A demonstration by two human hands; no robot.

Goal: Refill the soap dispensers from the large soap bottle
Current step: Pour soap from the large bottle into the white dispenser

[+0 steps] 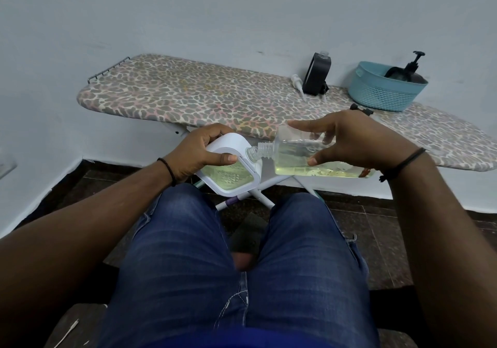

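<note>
Between the two sets of fingers, the pour is happening: the right hand is pinching the clear large soap bottle, tipped nearly flat, its threaded neck meeting the white dispenser gripped by the left hand. Next, likely tilting further, steadily. Yellowish soap is showing through both plastics; beyond lies the leopard-print ironing board.

1 head-worn view looks forward and down, seemingly close above the lap.
</note>
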